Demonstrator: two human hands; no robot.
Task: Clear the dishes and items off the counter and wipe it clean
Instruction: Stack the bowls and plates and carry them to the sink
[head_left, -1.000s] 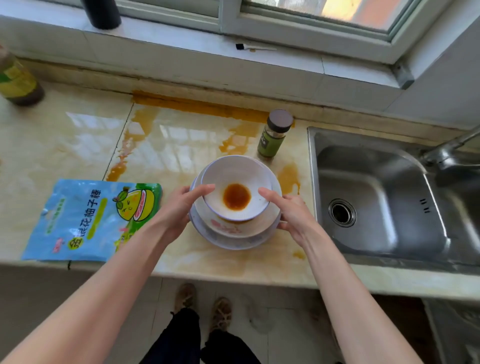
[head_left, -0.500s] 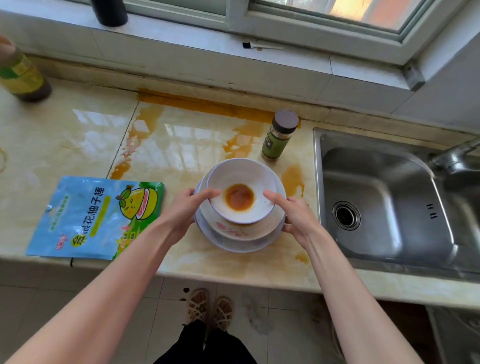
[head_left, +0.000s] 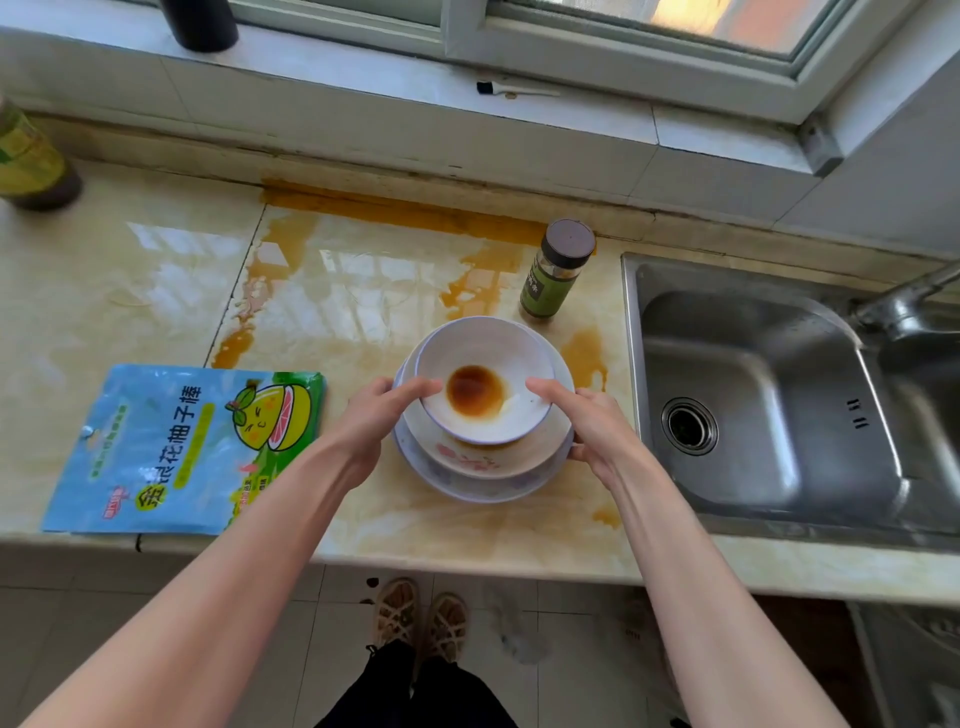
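Observation:
A stack of three white dishes (head_left: 483, 467) sits on the stained marble counter (head_left: 156, 291). The top bowl (head_left: 485, 353) holds a brown sauce residue. My left hand (head_left: 374, 415) grips the stack's left side, thumb over the top bowl's rim. My right hand (head_left: 587, 421) grips the right side the same way, fingers tucked under the lower dishes. A blue snack bag (head_left: 171, 447) lies flat to the left. A green-labelled spice jar (head_left: 556, 270) stands just behind the stack. Orange-brown spill marks (head_left: 395, 208) streak the counter.
A steel sink (head_left: 769, 395) with a tap (head_left: 904, 301) lies right of the stack. A yellow-green bottle (head_left: 31, 161) stands at the far left. A dark cylinder (head_left: 200, 21) and a small brush (head_left: 514, 91) rest on the window sill.
Both hands have closed in on the dish stack, thumbs now lying over the top bowl's rim. The stack looks slightly tilted toward me.

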